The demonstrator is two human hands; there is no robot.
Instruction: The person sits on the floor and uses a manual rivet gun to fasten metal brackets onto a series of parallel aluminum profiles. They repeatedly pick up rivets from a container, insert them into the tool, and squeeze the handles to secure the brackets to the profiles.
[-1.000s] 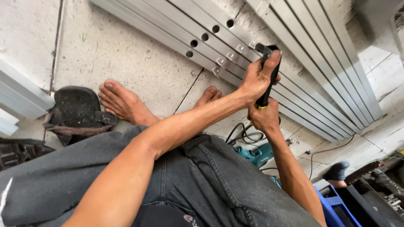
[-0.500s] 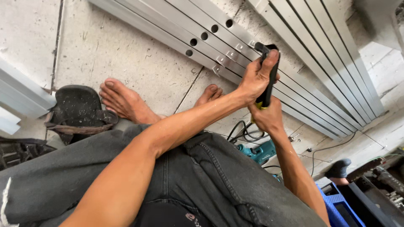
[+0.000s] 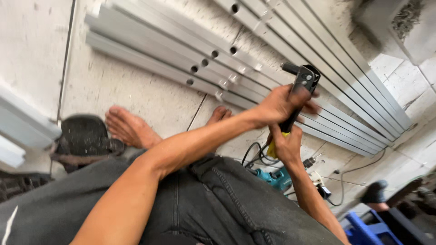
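Note:
My left hand point(image 3: 284, 103) grips the upper part of a black hand riveter point(image 3: 301, 83), just below its metal head. My right hand point(image 3: 285, 145) is closed around the tool's lower handles, where a yellow grip shows. The riveter's head is lifted clear above a row of long aluminium profiles point(image 3: 181, 54) with round holes that lie across the concrete floor. My bare feet point(image 3: 129, 129) rest on the floor in front of the profiles, and my dark jeans point(image 3: 213, 208) fill the lower view.
A teal power drill point(image 3: 274, 178) with black cables lies on the floor under my hands. A black sandal point(image 3: 84, 138) sits by my left foot. More aluminium profiles point(image 3: 345, 50) lie at the upper right. A blue crate point(image 3: 363, 229) stands at the lower right.
Both hands have raised the riveter up and away from the profiles, so its metal head is now uncovered. The view has shifted slightly.

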